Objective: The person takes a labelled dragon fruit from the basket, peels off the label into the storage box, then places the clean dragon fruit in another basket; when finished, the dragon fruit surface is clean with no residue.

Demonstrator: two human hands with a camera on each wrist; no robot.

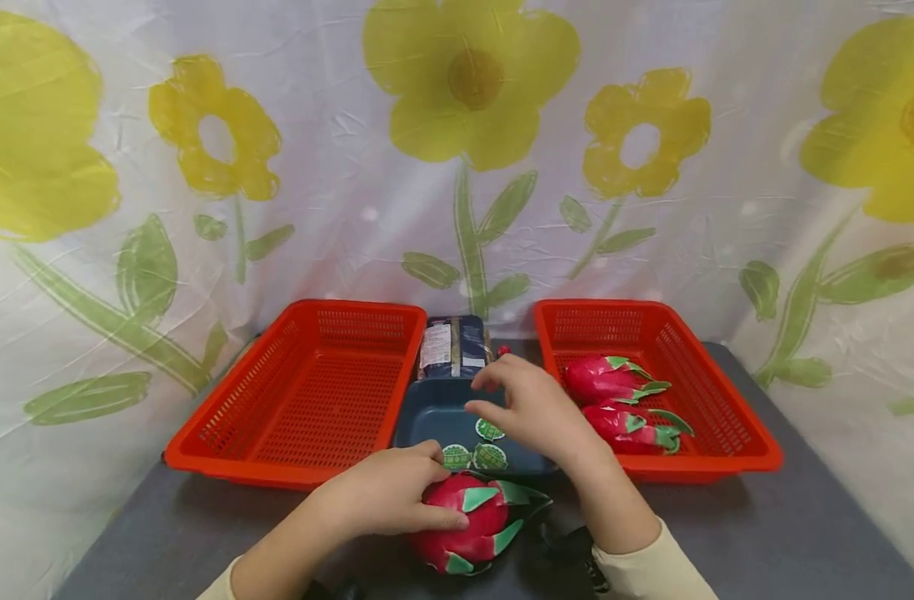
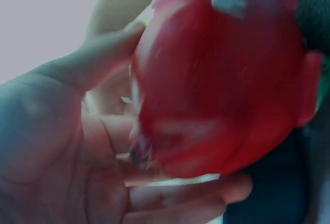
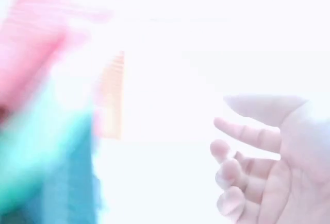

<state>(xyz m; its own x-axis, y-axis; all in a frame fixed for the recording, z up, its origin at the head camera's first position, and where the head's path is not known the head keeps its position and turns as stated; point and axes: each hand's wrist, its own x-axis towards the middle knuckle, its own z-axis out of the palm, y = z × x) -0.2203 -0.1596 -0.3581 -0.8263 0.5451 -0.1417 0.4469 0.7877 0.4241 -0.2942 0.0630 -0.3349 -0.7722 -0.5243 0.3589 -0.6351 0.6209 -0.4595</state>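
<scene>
My left hand [image 1: 385, 493] grips a red dragon fruit [image 1: 492, 518] with green scales at the front of the table. In the left wrist view that dragon fruit [image 2: 221, 80] sits between thumb and fingers and covers part of them. Over the dark blue tray [image 1: 436, 421] hovers my right hand [image 1: 537, 410], its fingers loosely bent and nothing between them. The right wrist view is washed out, but the right hand [image 3: 263, 177] looks bare there. Several round green stickers [image 1: 490, 456] lie at the tray's near and right parts.
A red basket [image 1: 277, 472] stands on the left. Another red basket [image 1: 726, 463] on the right holds two dragon fruits [image 1: 627, 427]. Behind the blue tray lies a dark labelled package [image 1: 457, 346]. A flower-printed cloth [image 1: 337, 242] hangs along the back.
</scene>
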